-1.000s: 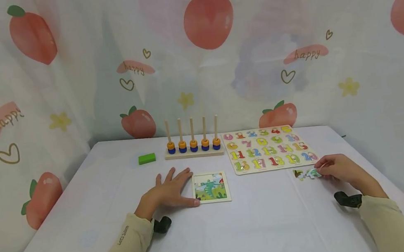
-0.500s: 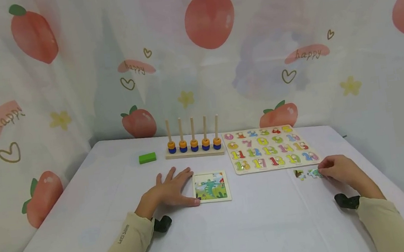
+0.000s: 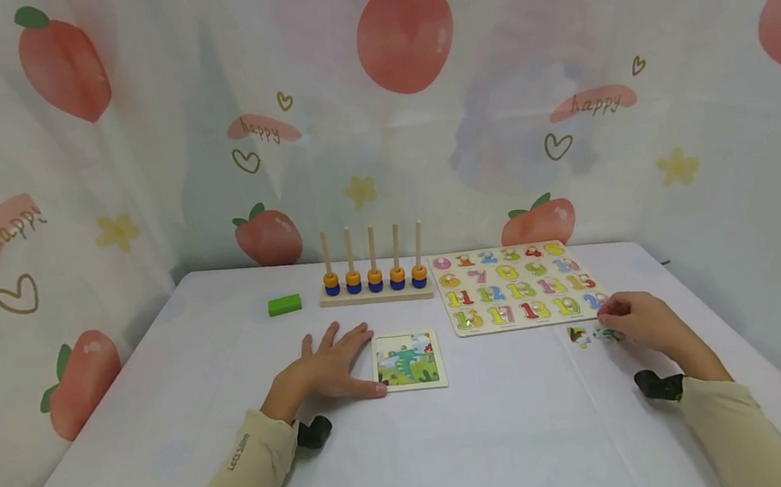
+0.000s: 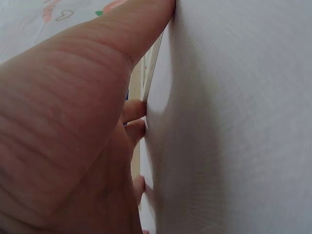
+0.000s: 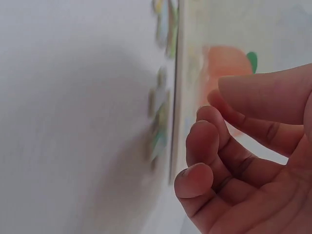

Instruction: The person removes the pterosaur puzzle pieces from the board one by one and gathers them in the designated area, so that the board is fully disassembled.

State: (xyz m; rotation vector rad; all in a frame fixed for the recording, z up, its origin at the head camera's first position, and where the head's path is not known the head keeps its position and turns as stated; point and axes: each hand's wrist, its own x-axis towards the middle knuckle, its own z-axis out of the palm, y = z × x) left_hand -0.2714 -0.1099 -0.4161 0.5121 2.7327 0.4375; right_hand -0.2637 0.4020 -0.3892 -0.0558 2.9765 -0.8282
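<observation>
The left hand (image 3: 332, 368) lies spread beside a small framed dinosaur jigsaw (image 3: 407, 364), with its thumb and fingertips at the frame's left side. Pale bare backing shows at the jigsaw's upper left. In the left wrist view the hand (image 4: 73, 112) covers most of the frame. Over on the right, the right hand (image 3: 641, 319) hovers above loose jigsaw pieces, its fingers loosely bent. One brown-and-green piece (image 3: 578, 336) lies left of a green-and-white piece (image 3: 603, 334), which the fingers partly overlap. In the right wrist view nothing shows between the thumb and fingers (image 5: 197, 141).
A wooden number board (image 3: 522, 289) lies just behind the loose pieces. Left of it stands a peg rack (image 3: 376, 296) with orange and blue beads on its upright pegs. A green block (image 3: 285, 305) sits farther left. Patterned cloth walls (image 3: 417, 160) enclose the white table (image 3: 485, 441).
The right hand has let go of the green-and-white piece and lifted slightly up and to the left. The left hand and the framed jigsaw have stayed in place.
</observation>
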